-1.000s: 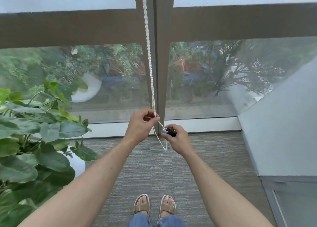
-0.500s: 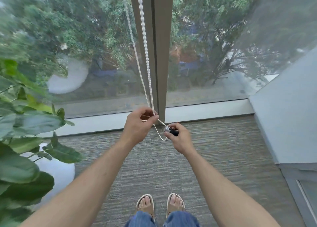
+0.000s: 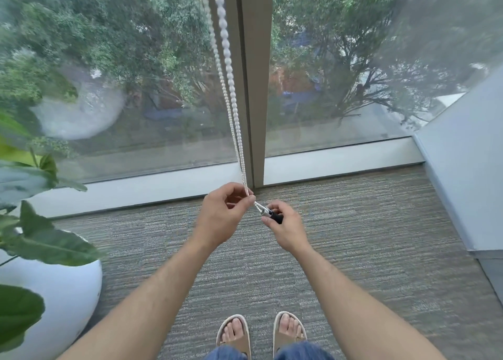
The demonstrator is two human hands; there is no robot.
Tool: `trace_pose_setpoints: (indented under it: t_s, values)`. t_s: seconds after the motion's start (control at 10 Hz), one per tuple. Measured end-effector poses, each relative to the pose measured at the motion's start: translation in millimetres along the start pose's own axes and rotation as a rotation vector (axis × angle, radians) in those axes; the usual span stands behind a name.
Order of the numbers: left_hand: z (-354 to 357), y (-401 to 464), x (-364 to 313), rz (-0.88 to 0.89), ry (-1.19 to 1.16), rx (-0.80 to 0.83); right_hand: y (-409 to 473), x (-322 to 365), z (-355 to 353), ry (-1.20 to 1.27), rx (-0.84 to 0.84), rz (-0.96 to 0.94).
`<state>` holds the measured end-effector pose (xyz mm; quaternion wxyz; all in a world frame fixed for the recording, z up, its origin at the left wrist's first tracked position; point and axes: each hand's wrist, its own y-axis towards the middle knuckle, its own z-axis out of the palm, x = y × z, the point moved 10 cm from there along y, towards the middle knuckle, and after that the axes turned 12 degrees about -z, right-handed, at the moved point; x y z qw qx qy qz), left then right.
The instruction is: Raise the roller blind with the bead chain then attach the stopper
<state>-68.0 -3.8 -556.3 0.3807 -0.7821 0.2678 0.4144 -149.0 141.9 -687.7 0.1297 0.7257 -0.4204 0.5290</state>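
Head view: a person stands at a floor-length window [image 3: 340, 74], both hands on the blind's cord.

Grey carpet [image 3: 367, 237] runs to the sill; a white planter [image 3: 54, 291] sits at left. The bead chain [image 3: 231, 87] hangs down beside the window's centre post [image 3: 255, 87]. The left hand [image 3: 220, 218] pinches it with curled fingers; the right hand [image 3: 285, 229] grips what looks like the small dark stopper [image 3: 272, 216], at the chain's lower end.
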Motion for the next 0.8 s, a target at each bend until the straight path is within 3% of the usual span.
trace_pose_setpoints:
  t_s: [0.2, 0.4, 0.8]
  values:
    - [8.4, 12.4, 27.4, -0.001, -0.077, 0.052, 8.5, -38.4, 25.4, 0.031, -0.024, 0.044]
    - [27.9, 23.8, 49.5, 0.010, 0.004, 0.137, 19.7, -54.7, 42.8, 0.060, 0.014, 0.081]
    - [28.8, 19.8, 32.8, 0.177, 0.159, 0.103, 31.2, -31.0, 46.2, -0.003, 0.074, 0.041]
